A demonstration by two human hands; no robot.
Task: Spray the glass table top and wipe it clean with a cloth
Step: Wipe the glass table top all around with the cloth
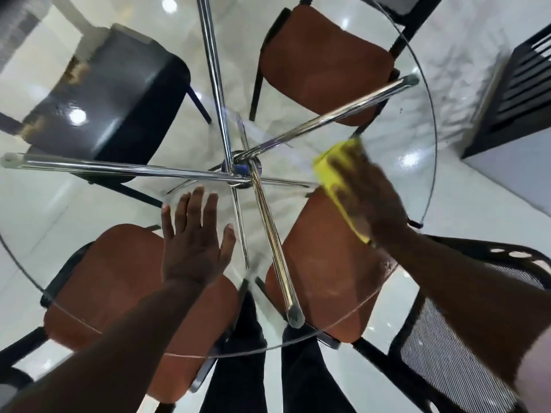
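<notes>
Pressing a yellow cloth (pixel 334 171) down, seemingly flat, the right hand (pixel 369 201) blurs; left hand (pixel 193 242) splays on glass (pixel 89 204).

Left hand (pixel 195 248) and right hand (pixel 369 201) bare, forearms (pixel 119 338) uncovered, a pale short sleeve (pixel 538 374) at the right upper arm, dark trousers (pixel 238 377) on both legs

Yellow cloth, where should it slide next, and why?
Probably sideways toward the middle of the glass table top: the right hand presses the yellow cloth near the right rim, and the left hand only rests flat, bracing.
</notes>
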